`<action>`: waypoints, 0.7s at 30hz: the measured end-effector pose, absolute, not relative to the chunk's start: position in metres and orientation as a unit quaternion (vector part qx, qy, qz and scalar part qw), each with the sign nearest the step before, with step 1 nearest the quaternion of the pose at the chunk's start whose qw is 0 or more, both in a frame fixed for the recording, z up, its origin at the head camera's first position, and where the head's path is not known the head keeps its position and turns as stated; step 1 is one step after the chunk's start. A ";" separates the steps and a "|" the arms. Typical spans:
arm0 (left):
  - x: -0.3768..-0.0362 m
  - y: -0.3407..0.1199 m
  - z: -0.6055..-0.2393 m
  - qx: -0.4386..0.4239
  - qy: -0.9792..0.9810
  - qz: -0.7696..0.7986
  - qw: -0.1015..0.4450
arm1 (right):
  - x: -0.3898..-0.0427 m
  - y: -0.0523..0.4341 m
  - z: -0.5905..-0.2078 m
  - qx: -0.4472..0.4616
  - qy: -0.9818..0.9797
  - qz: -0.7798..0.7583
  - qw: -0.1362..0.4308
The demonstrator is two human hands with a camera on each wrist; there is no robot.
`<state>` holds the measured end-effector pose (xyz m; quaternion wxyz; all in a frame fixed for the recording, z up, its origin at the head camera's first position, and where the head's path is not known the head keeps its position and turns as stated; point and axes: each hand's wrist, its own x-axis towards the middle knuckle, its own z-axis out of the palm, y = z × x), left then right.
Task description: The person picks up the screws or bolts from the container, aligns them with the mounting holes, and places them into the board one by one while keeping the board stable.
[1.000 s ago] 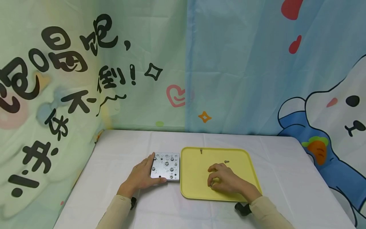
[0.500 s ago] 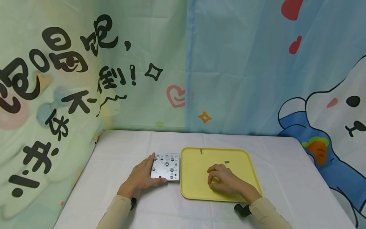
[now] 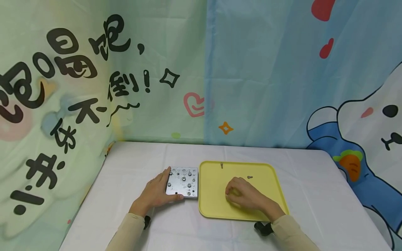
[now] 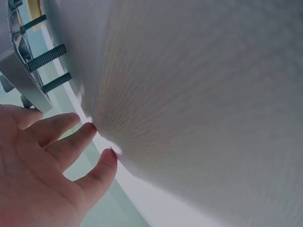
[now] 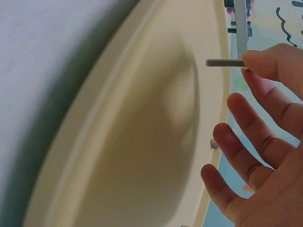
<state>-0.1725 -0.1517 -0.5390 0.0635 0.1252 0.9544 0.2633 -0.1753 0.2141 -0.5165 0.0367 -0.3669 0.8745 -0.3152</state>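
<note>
The square grey metal plate with screws (image 3: 183, 182) is steadied by the flat left hand (image 3: 156, 194) at 9 o'clock; a small grey screw (image 5: 224, 63) is pinched by the right hand (image 3: 243, 196) over the yellow plastic tray (image 3: 213, 205).

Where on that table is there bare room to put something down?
The white table lies bare behind the metal plate and yellow tray, and right of the tray. It is crowded in the middle: the left hand rests on the plate, the right hand pinches a screw over the tray.
</note>
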 end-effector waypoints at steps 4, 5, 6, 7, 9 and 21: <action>-0.173 -0.152 -0.539 0.123 0.954 0.265 0.062 | -0.178 0.207 -0.514 -0.365 0.868 -0.333 0.042; -0.173 -0.152 -0.539 0.123 0.954 0.266 0.062 | -0.179 0.205 -0.513 -0.362 0.868 -0.336 0.046; -0.173 -0.152 -0.539 0.122 0.954 0.267 0.061 | -0.180 0.203 -0.512 -0.361 0.867 -0.341 0.047; -0.173 -0.152 -0.539 0.122 0.954 0.266 0.062 | -0.180 0.200 -0.511 -0.359 0.866 -0.345 0.049; -0.173 -0.152 -0.538 0.123 0.954 0.267 0.062 | -0.182 0.194 -0.509 -0.358 0.863 -0.353 0.050; -0.172 -0.152 -0.536 0.125 0.954 0.266 0.062 | -0.192 0.153 -0.501 -0.369 0.838 -0.400 0.041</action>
